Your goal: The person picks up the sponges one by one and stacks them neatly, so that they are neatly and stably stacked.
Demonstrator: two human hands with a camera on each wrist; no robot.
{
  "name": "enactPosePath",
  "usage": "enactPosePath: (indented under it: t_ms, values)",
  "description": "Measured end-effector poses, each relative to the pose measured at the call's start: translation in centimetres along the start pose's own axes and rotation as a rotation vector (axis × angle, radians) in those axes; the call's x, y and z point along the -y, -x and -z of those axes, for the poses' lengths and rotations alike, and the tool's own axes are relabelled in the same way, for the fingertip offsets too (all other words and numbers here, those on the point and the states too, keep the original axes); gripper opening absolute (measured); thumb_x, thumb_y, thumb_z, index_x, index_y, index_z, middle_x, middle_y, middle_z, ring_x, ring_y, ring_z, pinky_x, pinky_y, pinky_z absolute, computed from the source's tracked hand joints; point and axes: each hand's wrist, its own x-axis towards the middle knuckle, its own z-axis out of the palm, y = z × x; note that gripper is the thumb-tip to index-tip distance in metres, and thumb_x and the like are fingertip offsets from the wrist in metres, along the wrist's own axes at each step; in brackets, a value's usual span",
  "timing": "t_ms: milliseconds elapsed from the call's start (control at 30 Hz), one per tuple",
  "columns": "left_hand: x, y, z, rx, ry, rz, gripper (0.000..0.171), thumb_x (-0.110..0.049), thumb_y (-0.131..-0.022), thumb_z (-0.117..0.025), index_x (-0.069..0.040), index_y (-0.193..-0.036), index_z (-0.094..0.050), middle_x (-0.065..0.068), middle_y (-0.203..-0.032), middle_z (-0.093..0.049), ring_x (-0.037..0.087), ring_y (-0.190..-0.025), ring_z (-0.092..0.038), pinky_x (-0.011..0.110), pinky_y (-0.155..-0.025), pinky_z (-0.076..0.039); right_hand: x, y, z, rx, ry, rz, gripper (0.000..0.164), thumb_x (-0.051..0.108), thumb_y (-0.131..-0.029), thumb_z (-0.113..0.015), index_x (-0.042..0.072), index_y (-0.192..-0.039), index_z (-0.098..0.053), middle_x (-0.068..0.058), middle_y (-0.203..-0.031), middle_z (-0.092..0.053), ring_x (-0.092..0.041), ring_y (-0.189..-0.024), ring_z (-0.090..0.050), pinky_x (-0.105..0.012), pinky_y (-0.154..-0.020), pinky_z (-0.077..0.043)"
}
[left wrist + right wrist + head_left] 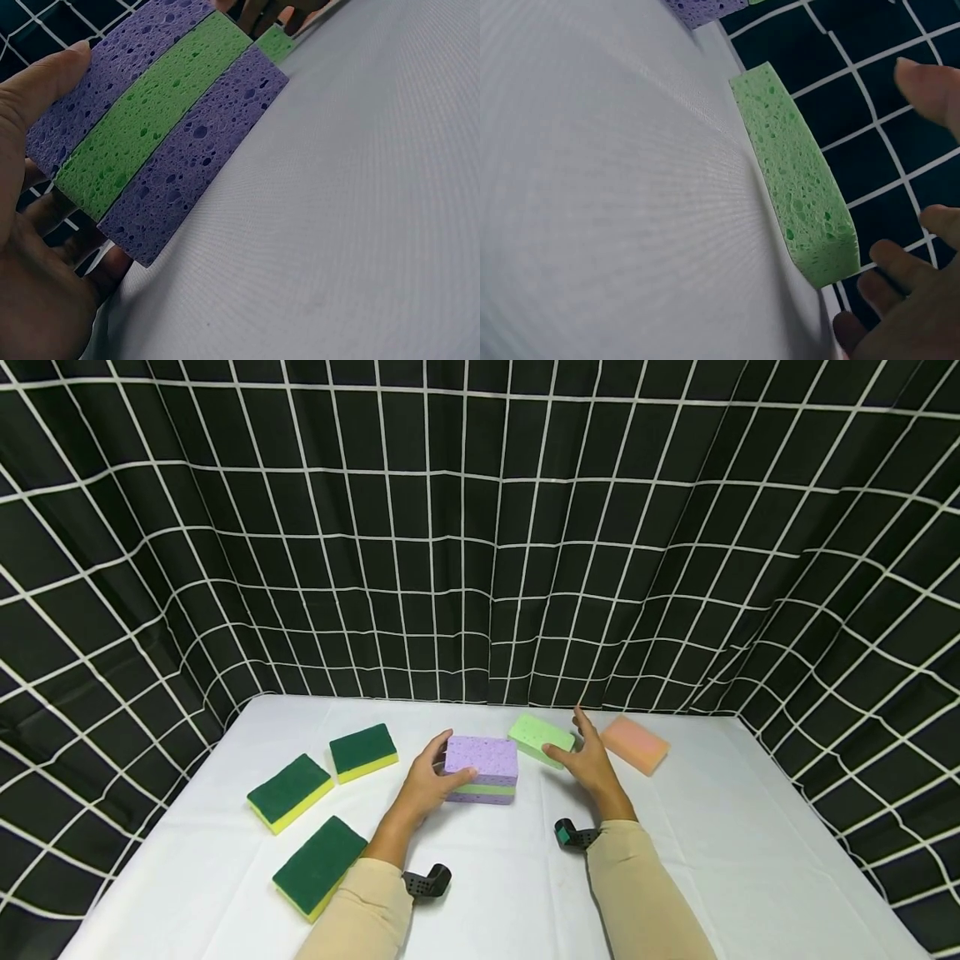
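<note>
A purple sponge (pixel 482 755) tops a stack, with a green sponge (pixel 154 116) in the middle and another purple sponge (pixel 199 157) at the bottom. My left hand (pixel 429 783) grips this stack at its left end, thumb on the near side and fingers behind. To the right of the stack, a single light green sponge (pixel 795 172) lies flat on the white cloth. Around its right end my right hand (pixel 592 767) is spread, thumb and fingers apart; the right wrist view shows a gap between them and the sponge.
An orange sponge (pixel 636 745) lies just right of my right hand. On the left are three yellow sponges with dark green scouring tops: one at the back (pixel 363 750), one further left (pixel 291 792), one beside my left forearm (pixel 321 864). A black gridded curtain (pixel 465 568) borders the table.
</note>
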Motion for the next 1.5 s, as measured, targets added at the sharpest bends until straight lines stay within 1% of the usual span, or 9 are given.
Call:
enactPosePath:
  t_ms: [133, 267, 500, 633, 833, 1000, 1133, 1400, 1500]
  values:
    - [-1.9, 1.0, 0.0, 0.01, -0.012, 0.007, 0.08, -0.011, -0.084, -0.076, -0.001, -0.149, -0.03, 0.025, -0.138, -0.044, 0.04, -0.124, -0.044, 0.048, -0.104, -0.036, -0.5, -0.2, -0.1, 0.019, 0.022, 0.004, 0.099, 0.022, -0.081, -0.079, 0.006, -0.154, -0.016, -0.026, -0.152, -0.024, -0.041, -0.14, -0.017, -0.054, -0.112, -0.014]
    - [-2.0, 1.0, 0.0, 0.009, -0.009, 0.003, 0.079, -0.011, -0.084, -0.075, 0.0, -0.149, -0.031, 0.025, -0.138, -0.045, 0.039, -0.123, -0.046, 0.048, -0.103, -0.037, -0.8, -0.4, -0.4, 0.042, 0.084, -0.006, 0.095, 0.017, -0.081, -0.078, 0.002, -0.153, -0.018, -0.028, -0.15, -0.025, -0.042, -0.139, -0.019, -0.053, -0.112, -0.015]
    - [1.4, -0.6, -0.1, -0.004, 0.002, 0.006, 0.086, -0.018, -0.082, -0.079, -0.007, -0.151, -0.029, 0.022, -0.142, -0.042, 0.038, -0.126, -0.044, 0.051, -0.104, -0.035, -1.2, -0.5, -0.7, 0.036, 0.222, -0.027, 0.081, 0.01, -0.082, -0.073, 0.003, -0.15, -0.03, -0.03, -0.147, -0.028, -0.046, -0.135, -0.026, -0.057, -0.109, -0.02]
    - [1.9, -0.7, -0.2, -0.012, 0.004, 0.008, 0.086, -0.022, -0.081, -0.08, -0.01, -0.151, -0.032, 0.018, -0.141, -0.044, 0.035, -0.125, -0.045, 0.049, -0.105, -0.035, -1.3, -0.2, -0.7, 0.016, 0.259, -0.035, 0.076, 0.01, -0.082, -0.072, 0.004, -0.148, -0.035, -0.029, -0.147, -0.031, -0.046, -0.134, -0.027, -0.057, -0.109, -0.022]
    - [1.9, -0.6, -0.3, -0.014, -0.008, 0.008, 0.087, -0.026, -0.079, -0.082, -0.011, -0.15, -0.034, 0.016, -0.139, -0.046, 0.034, -0.124, -0.046, 0.048, -0.105, -0.035, -1.0, 0.3, -0.5, -0.018, 0.243, -0.022, 0.077, 0.01, -0.081, -0.073, 0.004, -0.148, -0.036, -0.027, -0.144, -0.036, -0.045, -0.13, -0.034, -0.055, -0.107, -0.028]
    - [1.7, -0.6, -0.2, -0.016, -0.013, 0.001, 0.087, -0.026, -0.079, -0.082, -0.012, -0.15, -0.034, 0.016, -0.14, -0.046, 0.034, -0.125, -0.045, 0.048, -0.105, -0.034, -0.5, 0.2, -0.1, -0.053, 0.235, 0.027, 0.077, 0.01, -0.081, -0.073, 0.003, -0.148, -0.036, -0.026, -0.138, -0.042, -0.043, -0.124, -0.041, -0.053, -0.104, -0.033]
    - [1.5, -0.6, -0.2, -0.015, -0.008, -0.004, 0.086, -0.024, -0.081, -0.081, -0.01, -0.151, -0.032, 0.019, -0.141, -0.045, 0.035, -0.125, -0.045, 0.049, -0.105, -0.034, 0.1, 0.1, 0.3, -0.082, 0.173, 0.052, 0.077, 0.007, -0.081, -0.073, 0.001, -0.148, -0.035, -0.024, -0.137, -0.042, -0.04, -0.121, -0.044, -0.049, -0.101, -0.039]
    - [-2.5, 1.5, -0.1, 0.004, -0.021, 0.008, 0.08, -0.012, -0.084, -0.076, 0.0, -0.149, -0.03, 0.027, -0.14, -0.042, 0.042, -0.126, -0.042, 0.052, -0.106, -0.032, 1.7, 0.5, 1.8, -0.135, 0.043, 0.104, 0.079, 0.001, -0.081, -0.073, -0.002, -0.148, -0.032, -0.024, -0.139, -0.041, -0.038, -0.118, -0.047, -0.044, -0.099, -0.042]
    - [-2.1, 1.3, 0.0, 0.006, -0.028, 0.005, 0.08, -0.012, -0.085, -0.076, 0.0, -0.149, -0.03, 0.027, -0.14, -0.042, 0.043, -0.127, -0.041, 0.053, -0.106, -0.032, 2.7, 0.6, 2.5, -0.152, 0.033, 0.132, 0.08, 0.001, -0.081, -0.073, -0.002, -0.149, -0.03, -0.025, -0.139, -0.042, -0.038, -0.118, -0.048, -0.045, -0.099, -0.042]
